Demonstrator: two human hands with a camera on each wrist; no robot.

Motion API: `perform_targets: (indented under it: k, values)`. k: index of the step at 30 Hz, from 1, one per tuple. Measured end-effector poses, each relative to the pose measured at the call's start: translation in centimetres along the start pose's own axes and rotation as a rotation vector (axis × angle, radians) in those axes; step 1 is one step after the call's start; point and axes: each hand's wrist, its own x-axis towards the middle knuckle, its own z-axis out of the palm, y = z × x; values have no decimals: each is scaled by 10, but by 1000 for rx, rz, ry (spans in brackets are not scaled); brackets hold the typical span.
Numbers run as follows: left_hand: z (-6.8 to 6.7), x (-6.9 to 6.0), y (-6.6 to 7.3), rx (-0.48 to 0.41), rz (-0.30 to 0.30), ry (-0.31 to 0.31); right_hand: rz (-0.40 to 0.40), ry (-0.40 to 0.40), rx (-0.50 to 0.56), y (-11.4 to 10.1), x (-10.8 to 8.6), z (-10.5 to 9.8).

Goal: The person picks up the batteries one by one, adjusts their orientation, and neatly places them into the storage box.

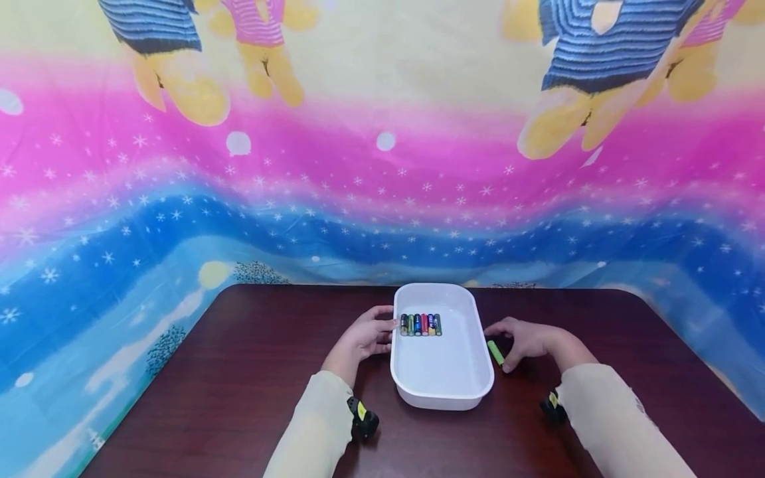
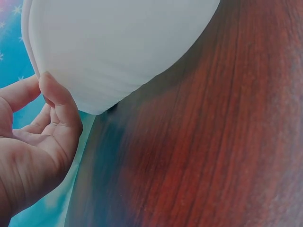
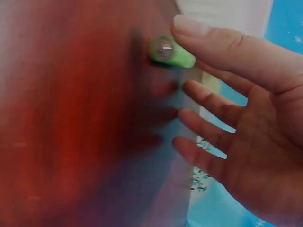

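A white plastic tray (image 1: 442, 372) stands on the table, with a row of several batteries (image 1: 421, 324) lying side by side at its left wall. My left hand (image 1: 367, 335) is at the tray's left side. In the left wrist view, that hand's thumb and forefinger (image 2: 57, 92) pinch the tray's rim. To the right of the tray, a light green battery (image 1: 495, 353) lies on the tabletop. My right hand (image 1: 526, 342) reaches around it, thumb and fingers spread. The right wrist view shows the green battery (image 3: 173, 52) end-on beside the thumb, the forefinger partly hidden.
The dark red-brown wooden table (image 1: 269, 372) extends to both sides of the tray. Behind it hangs a colourful cloth (image 1: 382, 199) with snowflakes and cartoon bears. A small black camera (image 1: 362, 419) is strapped to the left wrist, another (image 1: 553, 406) to the right.
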Motion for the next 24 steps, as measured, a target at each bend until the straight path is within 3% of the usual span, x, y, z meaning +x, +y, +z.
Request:
perform_targets:
  k: [7, 24]
  values:
    - [1, -1, -1, -7, -2, 4, -1, 75, -72, 9, -3, 13]
    - [0, 0, 0, -8, 4, 0, -11, 133, -69, 15, 0, 18]
